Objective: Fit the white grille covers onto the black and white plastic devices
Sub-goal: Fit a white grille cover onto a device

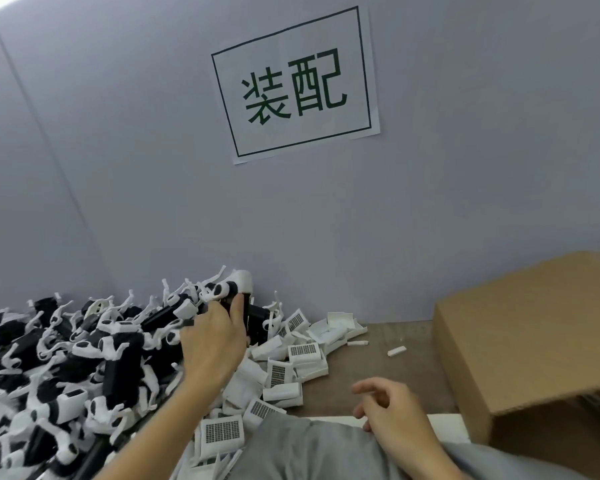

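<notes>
A big heap of black and white plastic devices (pixel 66 362) covers the left of the table up to the wall. My left hand (pixel 213 344) reaches into the top of the heap and grips one black and white device (pixel 236 291), its white end pointing up. White grille covers (pixel 303 351) lie in a loose pile beside the heap, and one grille cover (pixel 222 433) lies face up near my left forearm. Lower right, my right hand (pixel 392 410) hovers above the table edge with loosely curled fingers and holds nothing.
An open cardboard box (pixel 523 341) stands at the right with its flap raised. Two small white plastic bits (pixel 396 350) lie on the brown tabletop (pixel 378 362) between the covers and the box. The grey wall behind carries a paper sign (pixel 293 86). My grey clothing (pixel 309 452) fills the bottom.
</notes>
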